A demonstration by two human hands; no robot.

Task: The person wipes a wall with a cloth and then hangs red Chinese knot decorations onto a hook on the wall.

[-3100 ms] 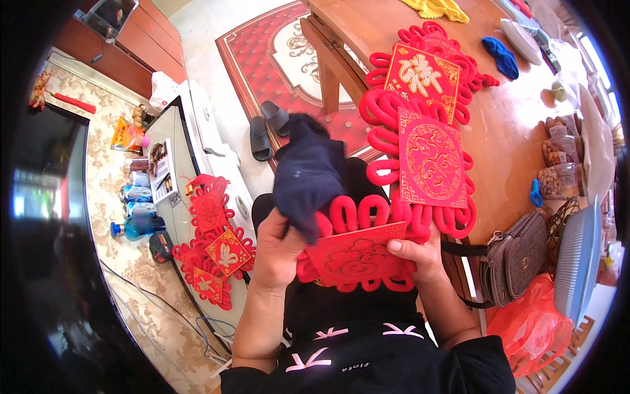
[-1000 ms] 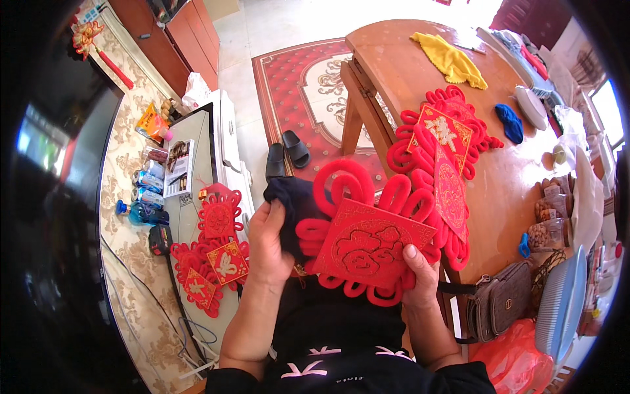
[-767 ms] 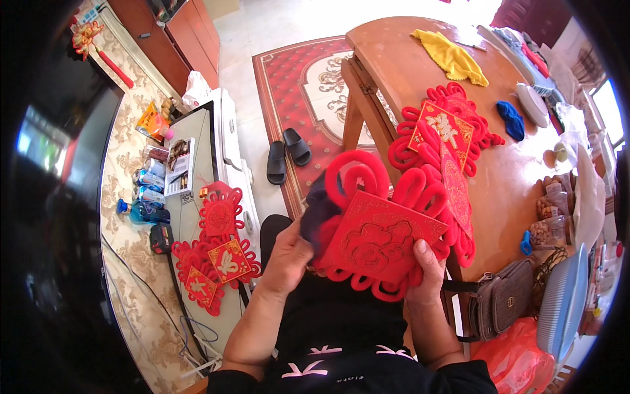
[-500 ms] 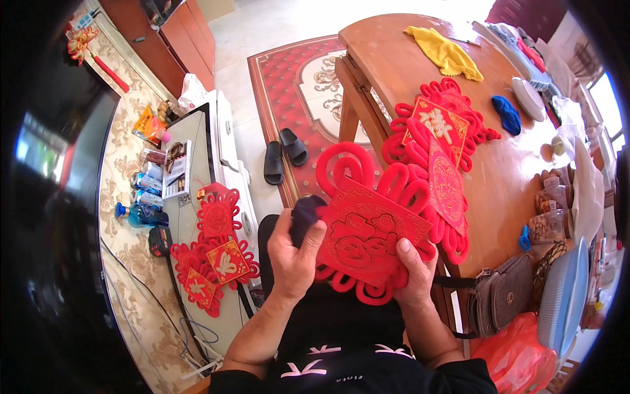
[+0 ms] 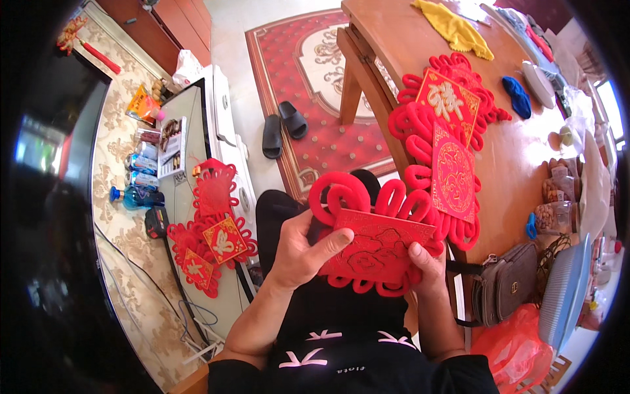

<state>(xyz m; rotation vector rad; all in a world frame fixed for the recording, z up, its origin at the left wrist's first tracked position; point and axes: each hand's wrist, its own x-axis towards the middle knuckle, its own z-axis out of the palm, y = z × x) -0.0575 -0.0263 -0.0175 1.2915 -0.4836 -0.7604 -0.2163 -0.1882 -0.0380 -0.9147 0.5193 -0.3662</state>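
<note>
A red Chinese knot hanging ornament [image 5: 377,253] with thick cord loops and a square embossed panel is held in front of my body. My left hand [image 5: 298,253] is closed on its left side, thumb across the panel. The dark cloth seen in that hand earlier is mostly hidden. My right hand [image 5: 428,269] grips the right edge, with the thumb on the panel face. Beyond it, a second red panel [image 5: 453,174] and a third with a gold character [image 5: 448,98] lie at the table edge among red loops.
More red knot ornaments [image 5: 226,240] lie on the white cabinet [image 5: 226,289] at left. The wooden table [image 5: 505,177] holds a yellow cloth [image 5: 456,29], a blue cloth [image 5: 516,96] and jars [image 5: 554,218]. A brown bag [image 5: 502,285] hangs at right; black slippers [image 5: 292,120] rest on the rug.
My left hand has moved right onto the panel, its thumb now on the face, and the dark cloth has gone mostly out of sight. The panel has tilted and sits slightly lower.
</note>
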